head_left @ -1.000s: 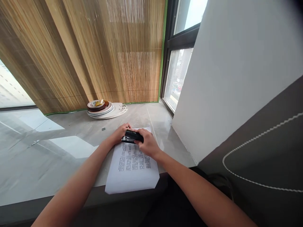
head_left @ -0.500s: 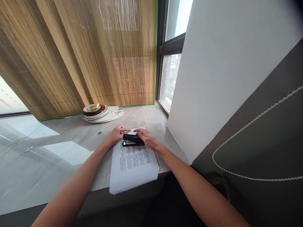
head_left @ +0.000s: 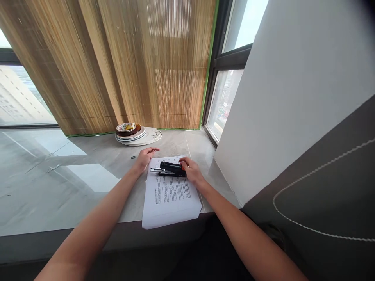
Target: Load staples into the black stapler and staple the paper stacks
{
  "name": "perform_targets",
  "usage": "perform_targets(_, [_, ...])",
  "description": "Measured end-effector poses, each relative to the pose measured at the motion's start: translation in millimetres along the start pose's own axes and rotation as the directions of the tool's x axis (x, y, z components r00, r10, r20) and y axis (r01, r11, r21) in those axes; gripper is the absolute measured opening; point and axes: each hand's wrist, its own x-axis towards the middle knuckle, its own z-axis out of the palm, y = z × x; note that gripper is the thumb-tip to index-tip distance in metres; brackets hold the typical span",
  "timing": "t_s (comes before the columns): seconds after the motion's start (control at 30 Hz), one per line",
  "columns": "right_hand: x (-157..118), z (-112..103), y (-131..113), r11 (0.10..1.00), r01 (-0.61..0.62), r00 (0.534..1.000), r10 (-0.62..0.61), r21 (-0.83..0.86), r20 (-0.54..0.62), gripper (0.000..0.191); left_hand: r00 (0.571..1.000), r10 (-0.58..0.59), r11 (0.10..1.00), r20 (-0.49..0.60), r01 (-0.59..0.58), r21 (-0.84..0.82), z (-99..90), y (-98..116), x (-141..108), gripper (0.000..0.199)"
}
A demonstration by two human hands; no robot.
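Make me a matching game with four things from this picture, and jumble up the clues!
Things:
1. long black stapler
2. white printed paper
3. stack of round plates
4. brown slatted blind

Clues:
A. hangs down with a green edge
B. pokes out past the front of the grey ledge
C. gripped at one end by the right hand
D. sits by the blind's bottom edge

Pairs: 1-C, 2-B, 3-D, 4-A

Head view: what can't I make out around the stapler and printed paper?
All in the head view:
Stapler: its right end is hidden by the right hand.
Printed paper: text too small to read, part covered by the stapler.
Small dark piece on the counter: too small to identify.
White cord: cut off by the right edge.
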Motion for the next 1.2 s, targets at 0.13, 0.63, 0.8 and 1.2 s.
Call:
perform_targets(0.13, [-4,-7,-9,0.982,0.186,0.97,-0.178,-0.032,0.166,0.032,0.998,0.041,0.999,-0.044,-0.042,-0.028,2.5,5,1,0.028])
perform_targets(0.63, [-9,-10,-34,0.61,0.656,0.738,-0.643,-0.444,0.206,0.038,0.808,-0.259,0.645,0.53,0.553,-0.527,11.2,29,-18,0.066])
perform_targets(0.8, [-3,-8,-33,0.544,0.731,0.675,-0.664,-0.413,0.32,0.038,0.807,-0.254,0.66,0.533,0.548,-0.514,11.2,22,-16,0.049])
perform_targets(1.2, [-9,-8,-27,0.982,0.161,0.983,-0.152,0.095,-0.1,0.031,0.986,-0.164,0.797,0.031,0.151,-0.585,6.3,17,-7,0.025])
